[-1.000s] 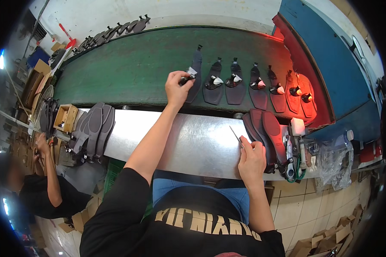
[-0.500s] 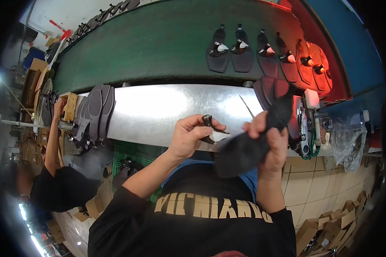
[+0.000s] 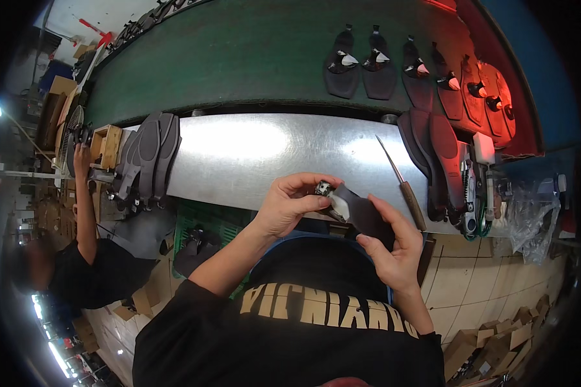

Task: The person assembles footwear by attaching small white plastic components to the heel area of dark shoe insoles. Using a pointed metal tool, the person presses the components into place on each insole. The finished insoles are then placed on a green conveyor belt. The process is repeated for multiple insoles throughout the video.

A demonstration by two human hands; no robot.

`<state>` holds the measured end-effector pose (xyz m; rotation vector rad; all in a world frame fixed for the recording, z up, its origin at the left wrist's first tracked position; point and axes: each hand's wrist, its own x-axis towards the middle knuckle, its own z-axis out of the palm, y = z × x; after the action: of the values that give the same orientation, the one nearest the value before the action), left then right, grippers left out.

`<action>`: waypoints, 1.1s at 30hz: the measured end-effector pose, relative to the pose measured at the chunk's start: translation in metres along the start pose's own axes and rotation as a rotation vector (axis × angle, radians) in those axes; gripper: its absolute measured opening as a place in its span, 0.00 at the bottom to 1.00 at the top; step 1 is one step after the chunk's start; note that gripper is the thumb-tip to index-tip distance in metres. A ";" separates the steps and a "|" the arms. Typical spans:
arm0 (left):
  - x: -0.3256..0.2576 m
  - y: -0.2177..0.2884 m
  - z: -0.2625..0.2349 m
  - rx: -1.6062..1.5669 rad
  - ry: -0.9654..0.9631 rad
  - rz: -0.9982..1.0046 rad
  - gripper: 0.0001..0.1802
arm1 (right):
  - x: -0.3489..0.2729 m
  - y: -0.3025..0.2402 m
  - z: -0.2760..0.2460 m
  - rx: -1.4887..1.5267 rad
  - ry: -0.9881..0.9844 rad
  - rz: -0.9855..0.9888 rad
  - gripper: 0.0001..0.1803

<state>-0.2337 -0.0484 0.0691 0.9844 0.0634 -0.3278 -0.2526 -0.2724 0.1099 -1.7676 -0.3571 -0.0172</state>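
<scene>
Above the front edge of the steel table, my left hand pinches a glossy black shoe piece with a white part between thumb and fingers. My right hand is closed around a dark grey shoe sole, thumb on the near edge and fingers on the far one. The sole's narrow end meets the white part, and whether they are joined cannot be made out. An awl with a wooden handle lies on the table just beyond my right hand, its point directed away from me.
Stacked soles lie on the steel table at the right and left. Soles bearing glossy pieces line the green belt, the rightmost under red light. Hand tools sit far right. A co-worker reaches past a wooden box.
My right hand has turned the sole and brought its narrow end against the glossy piece in my left hand. The co-worker's hand has moved slightly away from the wooden box.
</scene>
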 end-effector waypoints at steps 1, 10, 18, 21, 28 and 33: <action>0.000 0.001 0.000 -0.016 0.006 -0.011 0.18 | -0.001 0.002 0.002 0.010 0.007 -0.002 0.28; 0.000 0.004 0.004 -0.042 -0.024 -0.009 0.17 | -0.005 0.012 0.009 0.090 0.014 -0.016 0.24; -0.001 0.005 0.006 -0.030 -0.012 -0.023 0.17 | -0.006 0.015 0.010 0.107 0.010 -0.011 0.24; -0.001 0.005 0.007 -0.027 -0.008 -0.030 0.18 | -0.006 0.016 0.010 0.109 0.015 -0.021 0.24; -0.002 0.005 0.009 0.059 -0.017 0.028 0.18 | -0.004 0.008 0.006 0.014 -0.010 -0.033 0.24; -0.002 0.003 0.003 0.157 -0.082 0.103 0.19 | 0.000 0.002 0.002 -0.066 -0.035 -0.069 0.23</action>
<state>-0.2355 -0.0491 0.0739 1.1241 -0.0885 -0.2810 -0.2523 -0.2704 0.1079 -1.8216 -0.4471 -0.0478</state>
